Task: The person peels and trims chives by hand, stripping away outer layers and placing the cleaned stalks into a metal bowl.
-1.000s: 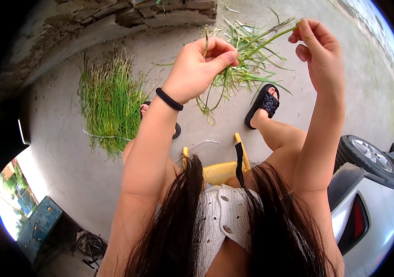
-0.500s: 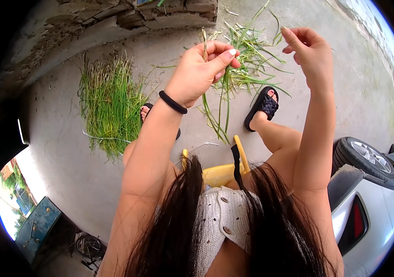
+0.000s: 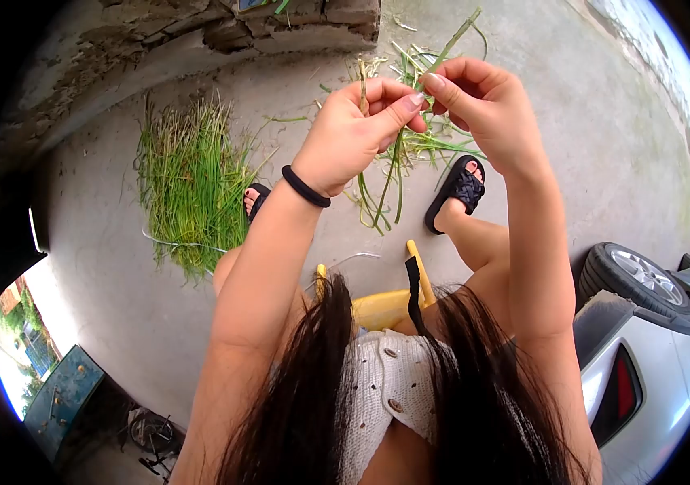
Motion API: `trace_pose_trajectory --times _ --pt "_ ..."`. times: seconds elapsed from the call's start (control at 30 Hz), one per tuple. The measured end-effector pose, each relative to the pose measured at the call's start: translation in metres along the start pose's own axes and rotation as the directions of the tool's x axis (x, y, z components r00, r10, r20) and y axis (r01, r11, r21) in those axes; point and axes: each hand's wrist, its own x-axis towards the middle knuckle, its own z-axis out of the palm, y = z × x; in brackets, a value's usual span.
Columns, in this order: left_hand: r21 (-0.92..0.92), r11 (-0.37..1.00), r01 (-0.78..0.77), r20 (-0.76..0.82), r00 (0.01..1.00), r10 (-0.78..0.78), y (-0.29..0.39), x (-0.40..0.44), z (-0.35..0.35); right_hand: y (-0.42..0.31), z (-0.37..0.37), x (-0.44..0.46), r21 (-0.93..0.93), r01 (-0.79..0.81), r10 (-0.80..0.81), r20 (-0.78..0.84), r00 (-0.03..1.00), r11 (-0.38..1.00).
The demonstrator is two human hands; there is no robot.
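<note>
My left hand [image 3: 349, 133], a black band round its wrist, is closed on long green scallion-like stalks [image 3: 397, 174], whose leafy ends hang down below the fingers. A pale, dry-looking end [image 3: 363, 77] pokes up beside the index finger. Close to it, my right hand [image 3: 486, 109] pinches the upward-pointing green stalk [image 3: 460, 36] between thumb and fingers, the two thumb tips almost meeting. On the ground to the left lies a thick bundle of similar green stalks [image 3: 191, 174]. Loose green and whitish pieces [image 3: 434, 145] are scattered beyond and below the hands.
Two black sandals [image 3: 462, 190] with my feet rest on the concrete floor [image 3: 280, 137]. A yellow seat [image 3: 381, 307] is under me. A silver car part with a wheel [image 3: 644, 275] stands at the right. A rough stone ledge [image 3: 313, 28] borders the top left.
My right hand has come left and down, from apart to pinching the stalk beside my left hand. My left hand has stayed nearly in place, still holding the stalks.
</note>
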Motion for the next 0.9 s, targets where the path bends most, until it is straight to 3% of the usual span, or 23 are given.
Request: trace_pose_trajectory --times 0.13,0.43,0.9 --pt "-0.047 0.998 0.032 0.04 0.999 -0.03 0.0004 0.0004 -0.0002 0.0015 -0.0009 -0.0003 0.095 0.018 -0.022 0.039 0.999 0.995" --pt "-0.106 0.993 0.059 0.058 0.997 -0.053 0.0068 -0.0011 0.0018 -0.0015 0.0031 -0.0032 0.124 -0.036 0.032 0.039 0.999 0.992" --pt "-0.041 0.999 0.022 -0.002 1.0 -0.022 0.0023 -0.0008 -0.0006 -0.0008 0.0026 -0.0053 -0.018 0.049 -0.048 0.042 0.998 0.999"
